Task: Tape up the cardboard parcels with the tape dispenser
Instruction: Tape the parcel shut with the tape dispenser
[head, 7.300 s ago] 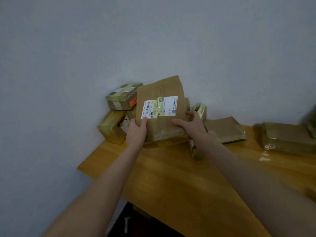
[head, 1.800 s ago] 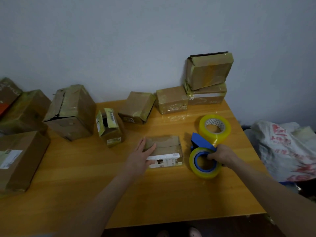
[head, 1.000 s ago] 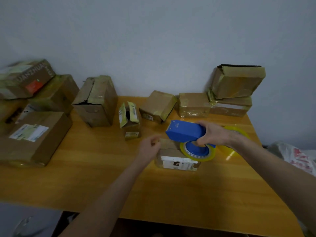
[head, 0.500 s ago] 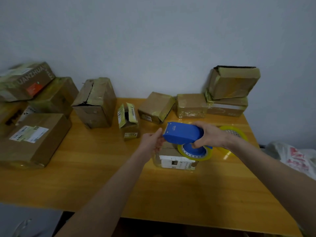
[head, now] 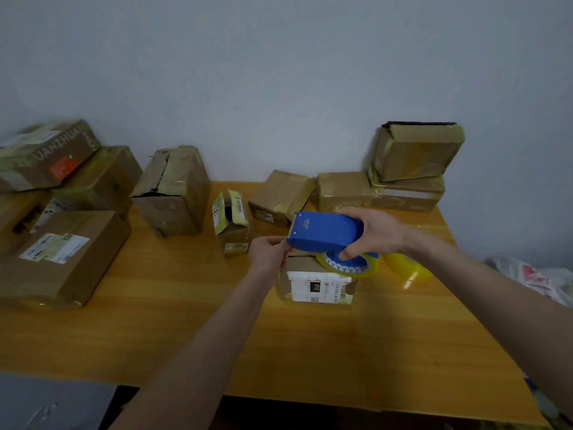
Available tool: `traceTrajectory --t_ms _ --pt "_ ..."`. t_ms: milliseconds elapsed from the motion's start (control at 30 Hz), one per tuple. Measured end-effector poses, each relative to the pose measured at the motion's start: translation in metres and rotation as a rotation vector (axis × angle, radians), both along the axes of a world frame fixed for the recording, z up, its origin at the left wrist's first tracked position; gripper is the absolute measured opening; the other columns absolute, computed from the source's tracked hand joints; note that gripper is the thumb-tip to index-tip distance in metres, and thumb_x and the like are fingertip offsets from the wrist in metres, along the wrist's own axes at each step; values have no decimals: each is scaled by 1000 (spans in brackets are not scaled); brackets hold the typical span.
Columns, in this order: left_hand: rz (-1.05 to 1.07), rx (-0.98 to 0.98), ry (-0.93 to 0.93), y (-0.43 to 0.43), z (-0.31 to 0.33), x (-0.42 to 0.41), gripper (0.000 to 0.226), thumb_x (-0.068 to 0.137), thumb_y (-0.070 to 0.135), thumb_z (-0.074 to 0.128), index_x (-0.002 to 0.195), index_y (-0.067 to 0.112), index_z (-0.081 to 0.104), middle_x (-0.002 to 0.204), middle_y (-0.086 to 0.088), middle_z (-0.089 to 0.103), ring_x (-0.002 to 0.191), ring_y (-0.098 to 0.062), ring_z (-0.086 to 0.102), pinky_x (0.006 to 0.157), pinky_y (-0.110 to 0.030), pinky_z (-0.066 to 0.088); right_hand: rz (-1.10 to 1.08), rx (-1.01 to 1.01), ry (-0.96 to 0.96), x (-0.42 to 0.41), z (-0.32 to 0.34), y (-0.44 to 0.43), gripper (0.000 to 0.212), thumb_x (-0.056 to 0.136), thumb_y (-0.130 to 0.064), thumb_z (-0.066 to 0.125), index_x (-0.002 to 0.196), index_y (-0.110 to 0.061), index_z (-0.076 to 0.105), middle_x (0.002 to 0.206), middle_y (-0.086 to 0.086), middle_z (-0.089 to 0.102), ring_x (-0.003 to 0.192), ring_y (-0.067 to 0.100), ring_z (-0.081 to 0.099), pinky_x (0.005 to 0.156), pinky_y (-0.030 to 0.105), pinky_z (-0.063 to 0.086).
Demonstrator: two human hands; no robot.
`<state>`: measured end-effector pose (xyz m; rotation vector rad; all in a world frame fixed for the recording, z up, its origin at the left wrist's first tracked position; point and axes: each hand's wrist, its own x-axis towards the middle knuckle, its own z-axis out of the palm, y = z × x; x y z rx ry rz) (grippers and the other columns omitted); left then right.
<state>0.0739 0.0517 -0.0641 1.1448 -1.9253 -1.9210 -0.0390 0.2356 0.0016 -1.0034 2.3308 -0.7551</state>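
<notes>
On the bench [head: 186,336] the small parcel [head: 316,287] lies at six o'clock, just below the tape dispenser [head: 325,232], whose long axis runs nine to three. The right hand [head: 375,232] wraps its grip round the three o'clock end; the left hand [head: 268,254] pinches the nine o'clock mouth.

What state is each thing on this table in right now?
tape dispenser: held over the small parcel by the right hand
left hand: pinching the dispenser's front edge
small parcel: on the table, top seam gaping
spare tape roll: lying on table
tall box: top torn
</notes>
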Motion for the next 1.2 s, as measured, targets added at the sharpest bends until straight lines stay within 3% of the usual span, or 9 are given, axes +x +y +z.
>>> traceTrajectory --t_ms 133,267,567,733,933,1133,1200 --pt "-23 -11 20 -3 1 2 8 88 12 65 88 7 70 71 -2 65 60 -10 52 51 -21 43 9 -47 -33 1 5 1 60 69 -23 83 121 -32 55 105 -11 59 96 7 57 75 19 46" --pt "56 -62 16 -23 0 13 13 89 23 65 90 10 69 81 -1 67 73 -11 58 53 -20 44 20 -19 6 -7 8 9 56 72 -18 81 120 -29 55 105 -7 60 95 11 58 78 25 48" --pt "100 -40 14 -42 -15 27 13 88 21 67 77 16 69 76 0 66 71 -9 54 49 -20 46 -61 -32 -114 -20 4 27 57 71 -12 80 119 -28 53 107 -5 60 96 13 61 82 28 50" --pt "131 -57 4 -35 -24 27 13 89 21 66 78 14 70 75 2 65 71 -6 55 47 -18 46 -48 -6 -140 -21 9 31 61 59 -26 79 114 -31 54 106 -7 61 93 9 63 72 18 48" --pt "117 -98 -32 -26 -41 29 14 90 22 65 82 13 71 71 2 64 69 -7 57 45 -17 45 -40 34 -170 -19 -6 36 55 66 -9 82 110 -29 54 107 -1 62 97 17 63 85 34 54" --pt "94 -124 -105 -25 -59 32 15 91 24 64 82 13 71 74 0 66 72 -10 59 48 -19 45 15 128 -72 -11 -18 26 59 68 -13 81 116 -27 50 106 -3 61 96 15 60 78 24 50" --pt "85 -152 -141 -25 -64 30 17 91 25 63 81 14 71 76 0 67 71 -10 60 49 -21 45 32 164 -31 -11 -19 23 58 68 -16 81 117 -26 50 106 -2 61 96 18 60 79 28 52"
